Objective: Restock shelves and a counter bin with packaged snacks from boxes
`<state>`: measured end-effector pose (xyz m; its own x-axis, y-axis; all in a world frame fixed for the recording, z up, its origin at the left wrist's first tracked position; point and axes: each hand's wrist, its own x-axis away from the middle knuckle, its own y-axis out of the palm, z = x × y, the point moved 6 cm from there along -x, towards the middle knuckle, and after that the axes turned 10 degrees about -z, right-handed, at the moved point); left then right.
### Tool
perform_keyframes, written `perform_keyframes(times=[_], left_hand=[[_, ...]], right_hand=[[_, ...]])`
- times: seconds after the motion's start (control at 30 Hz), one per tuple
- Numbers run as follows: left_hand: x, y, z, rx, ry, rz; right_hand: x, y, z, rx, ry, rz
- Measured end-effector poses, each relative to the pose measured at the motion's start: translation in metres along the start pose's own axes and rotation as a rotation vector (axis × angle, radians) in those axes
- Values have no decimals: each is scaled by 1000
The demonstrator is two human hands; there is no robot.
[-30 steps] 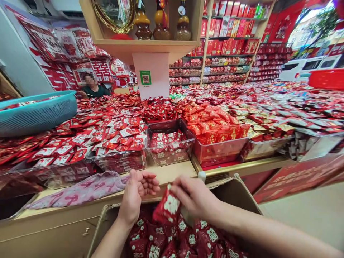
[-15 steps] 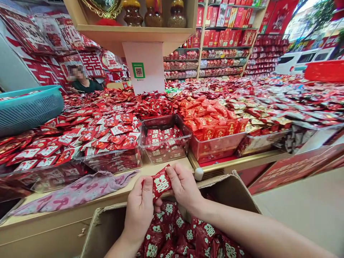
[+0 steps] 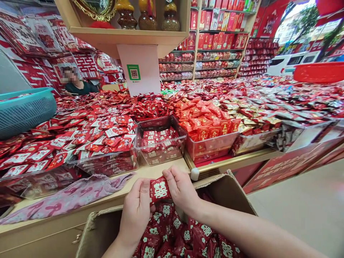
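A small dark red candy packet (image 3: 160,189) with pale double-happiness lettering is stretched between my two hands. My left hand (image 3: 136,208) pinches its left end, and my right hand (image 3: 181,188) pinches its right end. Below them stands an open cardboard box (image 3: 100,224) holding many similar red packets (image 3: 174,236). Behind the hands, a clear plastic bin (image 3: 161,143) on the counter is partly filled with upright packets of like pattern. What is inside the held packet does not show.
Clear bins heaped with red packets (image 3: 107,136) and orange-red packets (image 3: 208,125) flank that bin. A pink cloth (image 3: 67,199) lies on the counter's front edge. A teal basket (image 3: 27,111) is at left, a red basket (image 3: 319,72) at right. A person (image 3: 79,84) sits behind.
The view has shifted slightly, moving the scene a little left. My hands still grip the packet, which is now held more level and pulled flatter, its lettering facing me.
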<state>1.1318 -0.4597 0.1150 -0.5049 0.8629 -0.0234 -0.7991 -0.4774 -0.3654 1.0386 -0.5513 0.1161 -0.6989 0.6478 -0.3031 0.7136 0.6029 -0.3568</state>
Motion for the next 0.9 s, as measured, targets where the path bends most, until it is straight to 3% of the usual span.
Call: perform_keyframes(times=[0.27, 0.37, 0.5, 0.7, 0.9], left_hand=[[1, 0, -1, 106, -62, 17], [-2, 1, 1, 147, -29, -74], [-4, 8, 6, 203, -2, -301], [-1, 7, 7, 331, -96, -348], [-4, 10, -1, 307, -161, -545]], right_hand=[[0, -1, -3, -70, 22, 18], [0, -2, -2, -75, 16, 18], [2, 1, 1, -54, 8, -21], [5, 7, -1, -57, 7, -56], [-3, -1, 4, -88, 47, -53]])
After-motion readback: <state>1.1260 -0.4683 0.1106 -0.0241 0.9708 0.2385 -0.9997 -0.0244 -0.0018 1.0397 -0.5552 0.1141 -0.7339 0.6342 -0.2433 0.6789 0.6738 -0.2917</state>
